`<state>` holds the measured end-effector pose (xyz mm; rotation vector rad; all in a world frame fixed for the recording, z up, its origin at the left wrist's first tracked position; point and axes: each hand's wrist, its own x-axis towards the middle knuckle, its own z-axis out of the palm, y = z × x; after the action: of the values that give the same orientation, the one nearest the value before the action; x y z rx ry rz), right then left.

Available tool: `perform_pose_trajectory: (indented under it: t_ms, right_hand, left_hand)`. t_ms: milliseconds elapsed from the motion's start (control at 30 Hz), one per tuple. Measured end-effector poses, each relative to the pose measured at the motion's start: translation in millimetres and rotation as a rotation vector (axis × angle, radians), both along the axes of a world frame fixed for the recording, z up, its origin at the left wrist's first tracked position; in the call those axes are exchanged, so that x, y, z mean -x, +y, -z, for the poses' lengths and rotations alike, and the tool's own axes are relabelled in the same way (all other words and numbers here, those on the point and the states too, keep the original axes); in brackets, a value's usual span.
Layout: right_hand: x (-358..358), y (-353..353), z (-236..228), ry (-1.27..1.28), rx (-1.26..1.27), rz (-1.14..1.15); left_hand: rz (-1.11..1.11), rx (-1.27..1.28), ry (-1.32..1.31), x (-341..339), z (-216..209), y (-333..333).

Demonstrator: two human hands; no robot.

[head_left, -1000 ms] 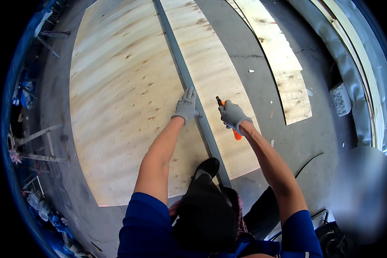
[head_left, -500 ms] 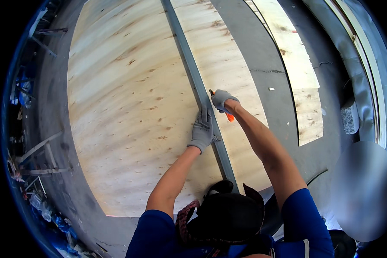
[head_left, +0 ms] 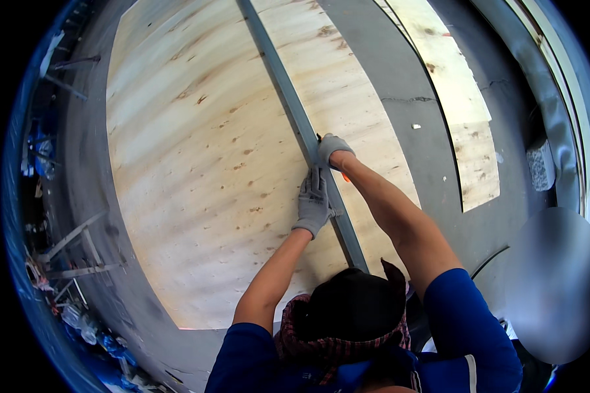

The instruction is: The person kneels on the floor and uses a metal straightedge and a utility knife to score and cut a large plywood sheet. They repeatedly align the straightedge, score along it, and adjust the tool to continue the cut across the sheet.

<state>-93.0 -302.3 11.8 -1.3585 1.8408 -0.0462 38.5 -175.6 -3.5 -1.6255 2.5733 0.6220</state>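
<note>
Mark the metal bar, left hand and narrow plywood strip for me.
Metal bar [head_left: 297, 118]: head view, middle stretch.
Left hand [head_left: 313, 204]: head view, its back.
Narrow plywood strip [head_left: 463, 98]: head view, upper face.

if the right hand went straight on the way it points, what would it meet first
Probably the grey metal bar, close ahead to the left; the right hand might pass over it instead, since its height above the plywood sheet is unclear.

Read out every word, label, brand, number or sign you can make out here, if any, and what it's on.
No text is readable.
Blue shirt: a faint mark, too small to read.
Plywood, bar: no lettering visible.
Orange tool: mostly hidden.
</note>
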Motion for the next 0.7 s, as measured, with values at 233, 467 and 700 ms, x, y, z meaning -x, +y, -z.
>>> perform_pose_trajectory:
  t_ms: [233, 467, 700]
  right_hand:
    - [4, 59, -1, 0.021, -0.035, -0.036]
    - [21, 140, 10, 0.045, -0.046, -0.047]
    - [39, 213, -10, -0.003, -0.094, -0.111]
  left_hand:
    - [0.074, 0.009, -0.106, -1, -8, 2]
    - [0.076, -0.008, -0.082, 9, -6, 4]
    - [0.068, -0.005, -0.119, 6, -12, -2]
